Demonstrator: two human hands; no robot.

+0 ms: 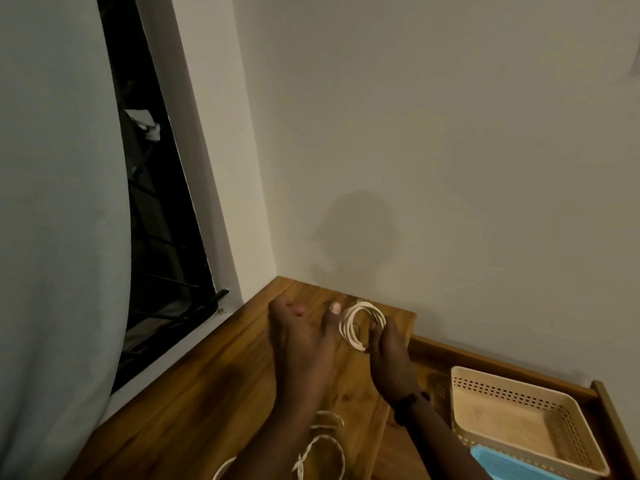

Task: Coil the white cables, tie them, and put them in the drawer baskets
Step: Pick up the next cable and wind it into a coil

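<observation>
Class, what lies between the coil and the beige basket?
In the head view, the right hand gripping the coil, then the drawer's wooden edge before the beige basket.
</observation>
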